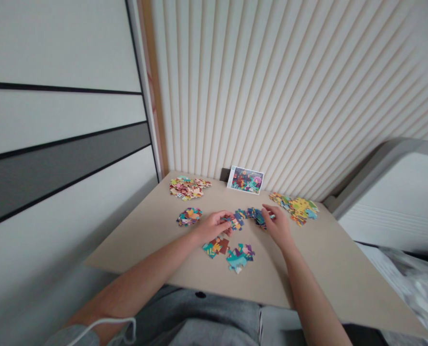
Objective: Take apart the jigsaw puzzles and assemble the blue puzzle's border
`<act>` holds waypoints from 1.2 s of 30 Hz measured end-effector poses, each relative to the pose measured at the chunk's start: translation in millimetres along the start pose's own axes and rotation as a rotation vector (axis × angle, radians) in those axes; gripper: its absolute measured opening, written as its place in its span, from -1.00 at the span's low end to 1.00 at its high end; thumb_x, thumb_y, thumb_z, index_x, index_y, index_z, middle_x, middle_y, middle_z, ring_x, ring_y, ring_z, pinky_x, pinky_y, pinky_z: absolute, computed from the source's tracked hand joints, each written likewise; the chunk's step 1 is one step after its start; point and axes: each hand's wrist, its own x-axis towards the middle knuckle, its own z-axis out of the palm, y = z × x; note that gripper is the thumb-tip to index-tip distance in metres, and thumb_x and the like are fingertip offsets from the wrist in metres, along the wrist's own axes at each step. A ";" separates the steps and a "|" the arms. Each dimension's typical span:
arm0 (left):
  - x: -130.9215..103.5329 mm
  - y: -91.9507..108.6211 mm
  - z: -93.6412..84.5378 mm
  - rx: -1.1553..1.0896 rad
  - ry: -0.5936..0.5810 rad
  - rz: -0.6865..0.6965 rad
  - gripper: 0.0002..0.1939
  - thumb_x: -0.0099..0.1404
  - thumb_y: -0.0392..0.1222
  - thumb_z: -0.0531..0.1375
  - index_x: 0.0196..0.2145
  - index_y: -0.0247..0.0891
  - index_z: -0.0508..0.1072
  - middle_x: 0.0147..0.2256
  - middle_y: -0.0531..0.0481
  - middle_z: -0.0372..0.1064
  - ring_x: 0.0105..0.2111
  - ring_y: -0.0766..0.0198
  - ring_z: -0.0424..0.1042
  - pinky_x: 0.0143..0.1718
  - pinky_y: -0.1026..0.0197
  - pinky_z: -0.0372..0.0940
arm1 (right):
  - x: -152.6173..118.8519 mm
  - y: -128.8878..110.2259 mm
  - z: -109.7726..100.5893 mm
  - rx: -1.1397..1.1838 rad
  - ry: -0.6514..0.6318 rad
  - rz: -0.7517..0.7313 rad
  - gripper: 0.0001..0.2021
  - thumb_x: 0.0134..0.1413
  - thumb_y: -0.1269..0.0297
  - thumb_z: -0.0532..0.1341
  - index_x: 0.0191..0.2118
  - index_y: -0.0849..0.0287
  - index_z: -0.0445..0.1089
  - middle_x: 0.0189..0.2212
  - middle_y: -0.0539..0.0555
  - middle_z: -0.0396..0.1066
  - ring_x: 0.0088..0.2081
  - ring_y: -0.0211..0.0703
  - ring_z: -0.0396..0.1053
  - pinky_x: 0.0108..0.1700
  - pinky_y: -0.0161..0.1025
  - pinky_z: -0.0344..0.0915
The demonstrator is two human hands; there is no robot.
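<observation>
My left hand [214, 226] is closed, its fingertips pinching a puzzle piece [227, 220] beside a small joined cluster of blue and orange pieces [237, 222]. My right hand [278, 226] reaches to a pile of dark blue puzzle pieces [256, 216], thumb and fingers curled around a piece at its right side; the fingers partly hide it. Nearer to me lie two joined groups: one brown and teal with yellow [216, 246], the other teal and purple [240, 258]. A round pile of multicoloured pieces [189, 216] sits left of my left hand.
A picture card [247, 180] of the puzzle leans at the back of the beige table [145, 230]. Pink and cream pieces [187, 188] are heaped at the back left, yellow ones [298, 209] at the back right. A pleated curtain [214, 96] borders the far edge.
</observation>
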 end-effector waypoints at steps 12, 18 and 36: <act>-1.5 29.8 -35.2 0.640 0.607 0.400 -0.71 0.43 -0.18 0.04 0.01 -0.22 0.44 -0.11 -0.10 0.45 -0.13 0.17 0.45 -0.09 0.16 0.35 | -25.1 -41.9 48.0 -0.302 -0.408 -0.404 -0.57 0.39 0.05 0.04 0.27 -0.03 0.31 0.27 0.15 0.29 0.28 0.07 0.19 0.30 0.13 0.02; -12.3 44.6 -64.9 1.272 0.648 0.286 -0.73 0.40 -0.30 -0.01 -0.27 -0.23 0.50 -0.21 -0.13 0.42 -0.10 0.09 0.38 0.02 0.06 0.26 | -24.0 -40.8 38.6 -0.376 -0.370 -0.304 -0.63 0.41 0.04 0.00 0.08 -0.05 0.47 0.10 0.15 0.45 0.15 0.08 0.31 0.28 0.21 -0.05; -16.5 41.9 -66.0 1.529 0.570 0.104 -0.68 0.28 -0.42 0.07 -0.06 -0.23 0.46 -0.05 -0.20 0.41 0.03 -0.01 0.32 0.06 -0.03 0.18 | -24.2 -59.2 62.4 -0.152 -0.443 -0.302 -0.67 0.27 0.14 0.20 0.10 -0.01 0.47 0.09 0.17 0.43 0.13 0.03 0.35 0.22 0.07 0.15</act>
